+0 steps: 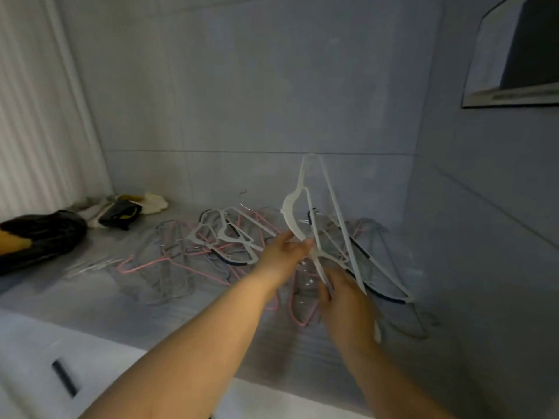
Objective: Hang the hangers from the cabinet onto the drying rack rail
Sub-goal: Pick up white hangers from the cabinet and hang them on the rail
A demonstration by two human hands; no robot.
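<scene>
A tangled pile of hangers [211, 249], white, pink and grey, lies on the cabinet top [127, 309]. A white plastic hanger [329, 204] is lifted upright above the pile, one end pointing up toward the wall. My left hand [284, 249] pinches it near its curved neck. My right hand [348, 300] grips its lower part, just below and right of the left hand. More hangers [387, 285] with dark sleeves lie under and behind my right hand. No drying rack rail is in view.
A black and yellow bag [39, 234] lies at the far left of the cabinet top, with cloths and a small dark pouch [121, 214] behind it. Tiled walls close the back and right. A dark handle [65, 378] shows on the white front below.
</scene>
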